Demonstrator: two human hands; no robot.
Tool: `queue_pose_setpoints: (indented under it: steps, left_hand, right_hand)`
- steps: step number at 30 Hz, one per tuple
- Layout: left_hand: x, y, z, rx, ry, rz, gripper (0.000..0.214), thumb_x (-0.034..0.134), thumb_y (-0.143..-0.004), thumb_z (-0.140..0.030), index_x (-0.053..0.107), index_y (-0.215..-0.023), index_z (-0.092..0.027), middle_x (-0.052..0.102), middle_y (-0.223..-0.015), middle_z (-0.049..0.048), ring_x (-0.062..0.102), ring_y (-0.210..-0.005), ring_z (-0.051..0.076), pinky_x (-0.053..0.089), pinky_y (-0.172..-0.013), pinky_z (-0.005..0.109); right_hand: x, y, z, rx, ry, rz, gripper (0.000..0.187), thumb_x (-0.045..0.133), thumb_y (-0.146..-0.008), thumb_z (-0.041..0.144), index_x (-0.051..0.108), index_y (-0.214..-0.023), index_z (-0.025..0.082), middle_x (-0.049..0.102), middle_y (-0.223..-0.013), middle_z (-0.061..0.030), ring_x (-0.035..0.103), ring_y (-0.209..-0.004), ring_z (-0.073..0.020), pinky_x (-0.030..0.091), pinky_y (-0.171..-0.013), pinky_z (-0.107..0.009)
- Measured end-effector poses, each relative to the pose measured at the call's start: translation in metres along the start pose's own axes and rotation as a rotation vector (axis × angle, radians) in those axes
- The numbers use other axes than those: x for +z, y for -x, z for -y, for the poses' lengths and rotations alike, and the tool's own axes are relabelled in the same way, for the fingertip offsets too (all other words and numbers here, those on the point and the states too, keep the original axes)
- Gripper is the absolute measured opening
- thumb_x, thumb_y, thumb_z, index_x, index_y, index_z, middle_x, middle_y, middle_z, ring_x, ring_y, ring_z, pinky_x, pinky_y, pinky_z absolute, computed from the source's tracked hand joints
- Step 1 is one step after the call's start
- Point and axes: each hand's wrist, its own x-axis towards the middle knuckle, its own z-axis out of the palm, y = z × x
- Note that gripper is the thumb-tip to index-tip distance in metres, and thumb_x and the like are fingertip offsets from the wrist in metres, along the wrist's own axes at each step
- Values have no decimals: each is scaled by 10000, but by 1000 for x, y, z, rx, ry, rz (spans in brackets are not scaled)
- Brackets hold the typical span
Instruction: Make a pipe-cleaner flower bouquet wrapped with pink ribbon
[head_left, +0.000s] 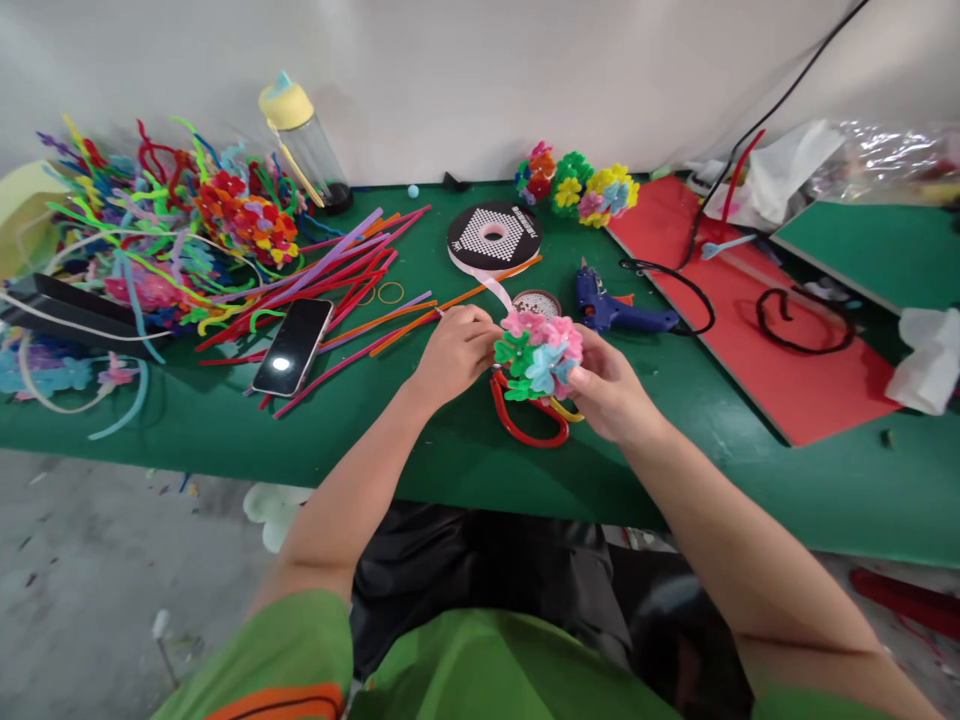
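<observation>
My right hand (pixel 611 385) is closed around the right side of a bunch of fuzzy pipe-cleaner flowers (pixel 551 365) in pink, green and light blue. At the bunch's left edge, the fingers of my left hand (pixel 461 345) are pinched together, and what lies between them is hidden. A pale pink ribbon (pixel 487 281) runs from a black-and-white spool (pixel 494 236) down behind the flowers. Beneath the bunch lie red-handled scissors (pixel 529 437), partly covered. A small round dish of beads (pixel 536 303) sits just beyond it.
A blue glue gun (pixel 619 308) lies right of the hands, beside a red board (pixel 750 330). Loose pipe cleaners (pixel 360 275), a phone (pixel 294 345) and a yellow-capped bottle (pixel 307 145) are left. Finished flower bunches (pixel 574 190) stand by the wall.
</observation>
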Motion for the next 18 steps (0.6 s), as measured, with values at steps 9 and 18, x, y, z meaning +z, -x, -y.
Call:
queue_pose_setpoints:
  steps: [9, 18]
  left_hand:
    - [-2, -1, -10, -48, 44, -85, 353, 717, -655, -489, 637, -873, -223, 657, -887, 66, 572, -896, 213, 425, -824, 351]
    - [-2, 2, -19, -225, 582, 93, 349, 577, -817, -357, 500, -1116, -193, 652, -877, 46, 621, -708, 116, 510, -634, 262]
  right_hand:
    - [-1, -2, -2, -4, 23, -114, 428, 722, -600, 563, 571, -837, 240, 534, -656, 33, 496, -505, -97, 498, -503, -268]
    - [-4, -5, -7, -176, -117, -175, 301, 745, -645, 471, 604, -783, 245, 532, -649, 38, 512, -522, -91, 490, -461, -235]
